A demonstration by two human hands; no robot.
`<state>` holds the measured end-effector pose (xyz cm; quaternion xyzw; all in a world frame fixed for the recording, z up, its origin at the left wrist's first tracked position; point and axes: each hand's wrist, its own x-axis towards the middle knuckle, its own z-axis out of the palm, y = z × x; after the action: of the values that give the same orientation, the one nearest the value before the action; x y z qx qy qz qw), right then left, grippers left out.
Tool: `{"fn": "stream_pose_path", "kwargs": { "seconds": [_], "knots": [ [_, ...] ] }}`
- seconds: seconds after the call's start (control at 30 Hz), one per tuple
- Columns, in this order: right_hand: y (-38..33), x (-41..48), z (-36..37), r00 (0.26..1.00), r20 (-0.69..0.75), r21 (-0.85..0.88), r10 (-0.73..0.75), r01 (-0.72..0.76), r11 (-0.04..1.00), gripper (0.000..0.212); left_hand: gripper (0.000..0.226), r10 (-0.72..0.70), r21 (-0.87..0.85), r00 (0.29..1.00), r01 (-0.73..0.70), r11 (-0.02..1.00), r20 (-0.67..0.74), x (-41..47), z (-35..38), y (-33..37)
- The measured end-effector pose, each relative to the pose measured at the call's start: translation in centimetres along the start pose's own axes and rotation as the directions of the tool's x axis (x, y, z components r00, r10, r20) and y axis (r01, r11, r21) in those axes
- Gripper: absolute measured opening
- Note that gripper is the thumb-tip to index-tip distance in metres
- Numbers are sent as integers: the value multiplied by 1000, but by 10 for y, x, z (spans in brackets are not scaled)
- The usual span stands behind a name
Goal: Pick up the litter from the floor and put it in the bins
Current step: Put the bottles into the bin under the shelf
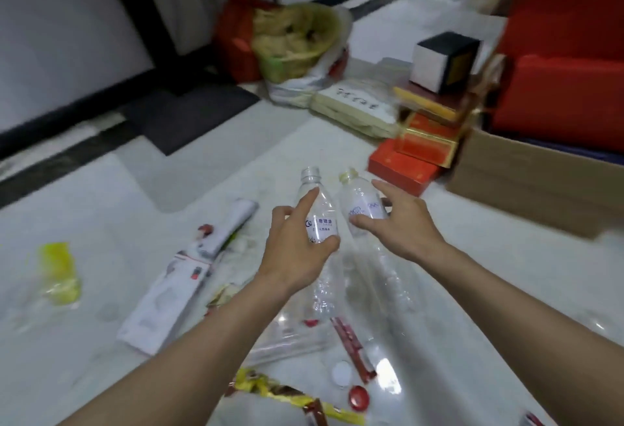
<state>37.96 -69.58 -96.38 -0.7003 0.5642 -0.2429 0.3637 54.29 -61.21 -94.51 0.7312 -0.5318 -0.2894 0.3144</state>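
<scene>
Two empty clear bottles are up off the floor (162,196) in the head view, one in each hand. The left hand (297,243) is wrapped round the clear-capped bottle (320,219) at its label, thumb on the near side and index finger lying straight up along the shoulder. The right hand (398,223) grips the yellow-capped bottle (359,202) the same way, thumb pressed on the label and index finger pointing out. Both necks tilt away from me and the bottles sit side by side (can't tell if they actually touch).

Plenty of litter lies on the floor under my arms:
- a flattened white carton (165,294), left of the left forearm
- a crumpled yellow wrapper (60,270), off towards the floor's left edge
- a clear plastic sheet (287,341) with a red strip (351,348) beside it
- a white cap (341,373) and a red cap (358,398), close together
- a yellow-gold wrapper (270,392), nearest me

At the floor's far edge by the wall sits a yellow-lined bag (297,40), stuffed with rubbish. An open cardboard box (540,182) stands at the right edge, with a stack of red and gold boxes (422,145) just beside it and a black-and-white cube (442,60) on top of that stack. The picture is blurry towards the edges.
</scene>
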Motion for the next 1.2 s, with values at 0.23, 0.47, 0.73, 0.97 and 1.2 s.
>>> {"fn": "stream_pose_path", "kwargs": {
  "seconds": [0.23,0.47,0.73,0.97,1.2],
  "knots": [
    [-150,23,95,950,218,76,-223,212,974,85,78,-112,23,951,123,992,-287,-26,-151,-35],
    [-301,-37,186,839,326,159,-436,406,900,71,78,-268,-22,802,304,953,-534,-128,-291,-86],
    [-445,-175,277,670,463,284,-581,508,813,77,74,-360,-108,546,438,893,-756,-294,-414,-128],
    [-523,-308,348,497,579,414,-646,504,758,67,77,-424,-206,308,547,811,-852,-438,-475,-163],
    [-561,-410,388,324,640,467,-697,556,687,75,75,-498,-334,115,609,719,-860,-551,-485,-187]
  ]
}}
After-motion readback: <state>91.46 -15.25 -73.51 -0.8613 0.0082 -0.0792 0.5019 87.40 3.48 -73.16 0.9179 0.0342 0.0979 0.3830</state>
